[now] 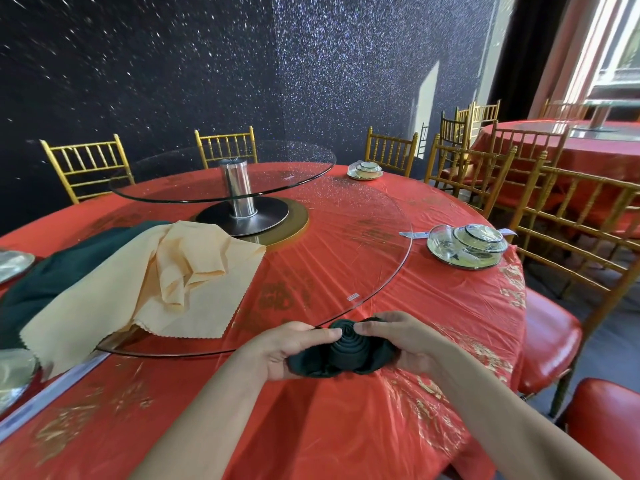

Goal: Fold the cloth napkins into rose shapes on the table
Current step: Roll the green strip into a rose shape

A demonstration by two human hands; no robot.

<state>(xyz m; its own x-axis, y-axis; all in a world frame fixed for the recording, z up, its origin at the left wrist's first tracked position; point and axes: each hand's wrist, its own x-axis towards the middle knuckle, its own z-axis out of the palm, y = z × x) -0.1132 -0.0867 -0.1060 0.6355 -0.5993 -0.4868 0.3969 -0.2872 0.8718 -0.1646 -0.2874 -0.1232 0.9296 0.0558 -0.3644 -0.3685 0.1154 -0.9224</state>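
the dark green napkin (343, 351) sits at the near edge of the red table (346, 427), rolled into a spiral with petals flared below. your left hand (287, 348) and right hand (398, 341) both pinch it, fingers curled at the coil's top. in my judgement, easing either pinch lets the coil unwind; a pull could drag it into the glass turntable (381, 271) just beyond. the cream napkin (166, 282) lies unfolded, well left.

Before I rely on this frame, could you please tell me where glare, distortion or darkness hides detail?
Head view: the window is blown out; wide-angle distortion bows the chairs; the glass turntable mirrors the sparkly wall; the dark napkin rose, held by the left hand and right hand, shows its spiral but little else.
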